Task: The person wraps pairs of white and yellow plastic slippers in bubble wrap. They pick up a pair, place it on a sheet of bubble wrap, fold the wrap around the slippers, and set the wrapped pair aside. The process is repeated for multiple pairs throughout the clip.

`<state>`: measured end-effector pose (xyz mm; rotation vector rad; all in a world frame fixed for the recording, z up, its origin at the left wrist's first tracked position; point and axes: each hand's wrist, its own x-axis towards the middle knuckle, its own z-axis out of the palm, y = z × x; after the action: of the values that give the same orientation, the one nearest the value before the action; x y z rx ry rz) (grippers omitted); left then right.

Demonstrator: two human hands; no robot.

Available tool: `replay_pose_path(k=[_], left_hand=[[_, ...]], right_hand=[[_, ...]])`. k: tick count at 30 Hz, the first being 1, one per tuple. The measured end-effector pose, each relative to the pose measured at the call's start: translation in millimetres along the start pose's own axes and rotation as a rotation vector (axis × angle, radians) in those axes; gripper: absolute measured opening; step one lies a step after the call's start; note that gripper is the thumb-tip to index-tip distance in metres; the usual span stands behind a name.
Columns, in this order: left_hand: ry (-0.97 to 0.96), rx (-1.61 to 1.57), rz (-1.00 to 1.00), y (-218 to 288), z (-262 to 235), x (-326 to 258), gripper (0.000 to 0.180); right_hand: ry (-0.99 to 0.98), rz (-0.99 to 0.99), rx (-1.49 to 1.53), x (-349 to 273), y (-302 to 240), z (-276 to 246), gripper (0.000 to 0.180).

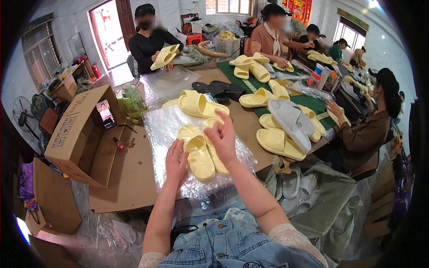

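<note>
Lying side by side on a sheet of clear bubble wrap (165, 129), two pale yellow slippers (201, 154) sit in the middle of the brown table (129, 174), just in front of the person. They are thick, soft-looking foam slides with a broad ribbed strap over the toe end and a smooth rounded sole, both the same buttery colour. The left hand (175, 161) rests flat, fingers spread, against the outer edge of the left slipper. The right hand (222, 137) is raised over the right slipper with fingertips pinched together; whether it grips anything I cannot tell. Beyond them lies another yellow pair (199, 104), and to the left an open cardboard box (78, 134) stands on the table.
</note>
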<state>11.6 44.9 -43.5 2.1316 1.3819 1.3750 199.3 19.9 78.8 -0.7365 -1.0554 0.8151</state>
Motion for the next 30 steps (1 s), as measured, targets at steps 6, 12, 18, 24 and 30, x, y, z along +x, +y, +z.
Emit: replay_pose_path(k=[6,12,18,24,30], left_hand=[[0.007,0.014,0.004,0,-1,2,0.049],[0.008,0.018,0.009,1,0,3,0.049],[0.010,0.017,0.016,-5,2,3,0.049],[0.018,0.004,0.010,-4,1,1,0.049],[0.008,-0.002,0.007,2,-2,3,0.049]], right_hand=[[-0.079,-0.084,0.243,30,-82,43,0.034],[-0.205,0.035,0.472,38,-94,47,0.021],[-0.326,0.270,0.693,39,-79,33,0.039],[-0.188,0.517,0.705,39,-54,35,0.037],[0.165,0.604,0.519,57,5,32,0.013]])
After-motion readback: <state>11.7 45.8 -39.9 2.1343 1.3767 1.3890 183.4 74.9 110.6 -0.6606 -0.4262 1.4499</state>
